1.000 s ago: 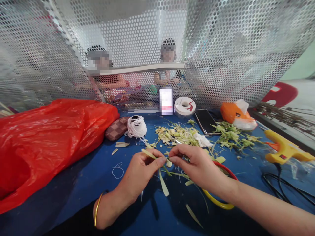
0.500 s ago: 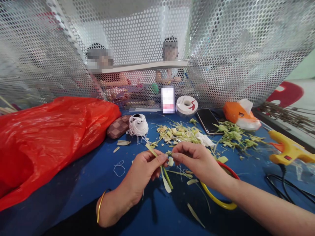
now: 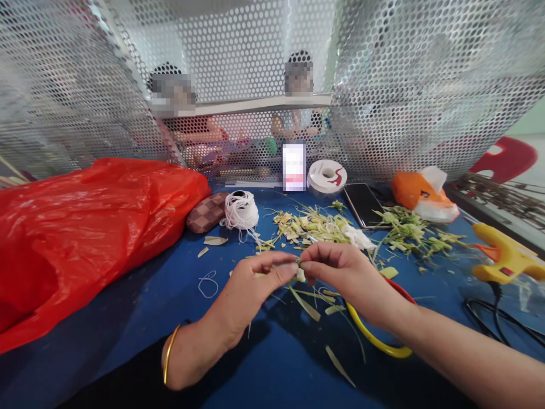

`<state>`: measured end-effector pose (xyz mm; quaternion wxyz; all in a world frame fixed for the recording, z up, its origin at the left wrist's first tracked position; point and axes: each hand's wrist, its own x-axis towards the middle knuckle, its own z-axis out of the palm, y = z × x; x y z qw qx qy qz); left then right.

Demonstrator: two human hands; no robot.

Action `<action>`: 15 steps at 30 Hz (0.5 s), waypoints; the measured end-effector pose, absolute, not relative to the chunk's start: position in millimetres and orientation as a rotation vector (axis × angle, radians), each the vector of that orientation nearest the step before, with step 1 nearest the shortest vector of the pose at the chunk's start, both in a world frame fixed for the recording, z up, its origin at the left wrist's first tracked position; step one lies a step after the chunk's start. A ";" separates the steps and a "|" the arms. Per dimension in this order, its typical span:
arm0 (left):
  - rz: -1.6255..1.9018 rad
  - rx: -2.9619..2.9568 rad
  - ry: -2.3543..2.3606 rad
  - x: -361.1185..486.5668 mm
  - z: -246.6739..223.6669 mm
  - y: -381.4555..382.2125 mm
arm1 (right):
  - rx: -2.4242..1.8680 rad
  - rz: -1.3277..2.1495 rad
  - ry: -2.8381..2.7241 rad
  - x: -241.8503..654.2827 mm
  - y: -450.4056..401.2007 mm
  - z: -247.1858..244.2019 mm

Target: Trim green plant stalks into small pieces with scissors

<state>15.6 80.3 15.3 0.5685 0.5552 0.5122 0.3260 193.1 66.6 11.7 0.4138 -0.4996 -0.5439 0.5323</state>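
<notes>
My left hand (image 3: 259,281), with a gold bangle at the wrist, pinches a green plant strip (image 3: 305,305) whose pale blade hangs below the fingertips. My right hand (image 3: 336,270) meets it tip to tip, its thumb and forefinger closed at the same spot; what they pinch is too small to make out. Behind the hands lies a heap of cut pale-green scraps (image 3: 315,222) with a crumpled white piece (image 3: 358,237). Under my right forearm a yellow and red ring-shaped handle (image 3: 374,338) is partly hidden.
A red plastic bag (image 3: 102,227) fills the left. White string (image 3: 241,211), a checkered case (image 3: 207,213), a spool (image 3: 327,176) and a dark phone (image 3: 364,205) lie behind. A yellow glue gun (image 3: 504,255) and tissue pack (image 3: 423,193) are right. Two people sit beyond the perforated screen (image 3: 230,62).
My hands have come together at the fingertips. The strip in my left hand has swung round, its blade now pointing down to the right. The view has shifted slightly.
</notes>
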 end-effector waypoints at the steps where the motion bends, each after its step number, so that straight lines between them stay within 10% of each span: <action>1: 0.843 1.282 1.238 14.6 15.1 82.2 | -1.255 1.359 -1.357 194.2 66.8 13.2; 6: 1.229 1.380 1.389 9.9 17.5 86.1 | -1.292 1.384 -1.355 198.1 66.6 19.5; 15: 0.767 1.408 1.203 19.7 20.4 72.1 | -1.309 1.386 -1.361 192.0 63.4 17.9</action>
